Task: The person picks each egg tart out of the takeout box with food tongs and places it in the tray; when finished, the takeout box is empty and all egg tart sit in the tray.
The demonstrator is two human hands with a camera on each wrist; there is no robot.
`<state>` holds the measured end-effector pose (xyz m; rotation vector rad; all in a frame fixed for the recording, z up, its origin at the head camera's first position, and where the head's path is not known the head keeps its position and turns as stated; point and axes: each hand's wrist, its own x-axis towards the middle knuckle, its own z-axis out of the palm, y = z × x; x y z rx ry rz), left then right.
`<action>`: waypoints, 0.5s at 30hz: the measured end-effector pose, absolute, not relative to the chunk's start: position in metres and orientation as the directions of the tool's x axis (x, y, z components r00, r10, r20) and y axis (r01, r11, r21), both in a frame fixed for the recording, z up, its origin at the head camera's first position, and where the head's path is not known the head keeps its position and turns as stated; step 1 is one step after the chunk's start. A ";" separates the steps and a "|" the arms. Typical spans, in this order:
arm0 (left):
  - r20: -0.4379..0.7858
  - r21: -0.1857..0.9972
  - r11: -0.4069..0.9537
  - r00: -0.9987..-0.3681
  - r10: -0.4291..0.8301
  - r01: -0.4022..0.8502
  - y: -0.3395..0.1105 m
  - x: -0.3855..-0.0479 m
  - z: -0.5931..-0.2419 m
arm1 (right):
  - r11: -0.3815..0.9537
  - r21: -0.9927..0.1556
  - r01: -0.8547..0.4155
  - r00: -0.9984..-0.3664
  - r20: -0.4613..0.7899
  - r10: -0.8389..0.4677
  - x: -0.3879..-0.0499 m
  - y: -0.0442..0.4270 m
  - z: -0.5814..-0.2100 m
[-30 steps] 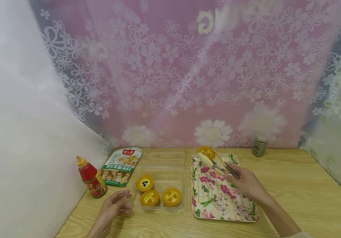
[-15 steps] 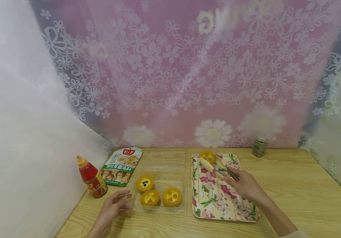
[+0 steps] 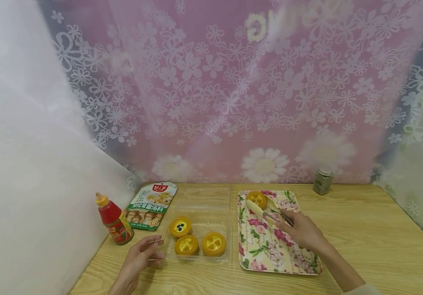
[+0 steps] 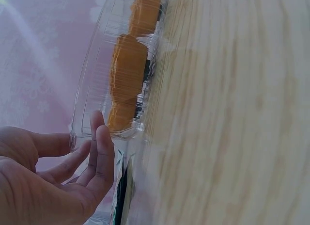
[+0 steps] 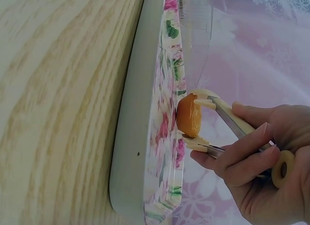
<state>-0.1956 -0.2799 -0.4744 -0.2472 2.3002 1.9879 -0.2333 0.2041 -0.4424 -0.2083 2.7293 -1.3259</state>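
My right hand [image 3: 303,234] grips a pair of tongs [image 3: 257,209] with cream tips. Between those tips sits an egg tart [image 3: 256,200], at the far left corner of the flowered tray [image 3: 270,262]. In the right wrist view the tart [image 5: 189,116] appears to touch the tray surface, one tip on each side of it. My left hand [image 3: 137,258] pinches the near left edge of a clear plastic box [image 4: 85,99], its thumb and fingertips at the rim. Inside the box lie three tarts; one tart [image 3: 180,227] bears dark berries.
A red sauce bottle [image 3: 115,221] and a green and white seasoning pouch [image 3: 150,207] stand left of the box. The box's clear lid [image 3: 204,197] lies folded back behind it. A small glass jar [image 3: 322,182] stands at the back right, near the flowered curtain [image 3: 215,102].
The tongs carried the tart from the tray's back edge slightly toward me and down onto the tray's far left corner. My left hand has stayed at the box.
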 end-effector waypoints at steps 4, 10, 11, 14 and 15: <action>-0.173 0.974 0.137 -0.983 -0.058 -0.179 -0.280 -0.195 -0.474 | 0.615 -0.784 -0.081 -0.986 -0.029 -0.166 -0.235 0.205 -0.444; -0.171 0.976 0.130 -0.984 -0.051 -0.176 -0.280 -0.195 -0.474 | 0.608 -0.790 -0.076 -0.986 -0.029 -0.161 -0.236 0.204 -0.444; -0.171 0.976 0.130 -0.984 -0.051 -0.176 -0.280 -0.195 -0.474 | 0.609 -0.790 -0.073 -0.987 -0.032 -0.159 -0.236 0.204 -0.444; -0.171 0.976 0.130 -0.984 -0.052 -0.176 -0.280 -0.195 -0.474 | 0.615 -0.786 -0.062 -0.988 -0.040 -0.151 -0.236 0.204 -0.442; -0.171 0.976 0.130 -0.984 -0.052 -0.176 -0.280 -0.195 -0.474 | 0.615 -0.786 -0.062 -0.988 -0.037 -0.147 -0.235 0.204 -0.441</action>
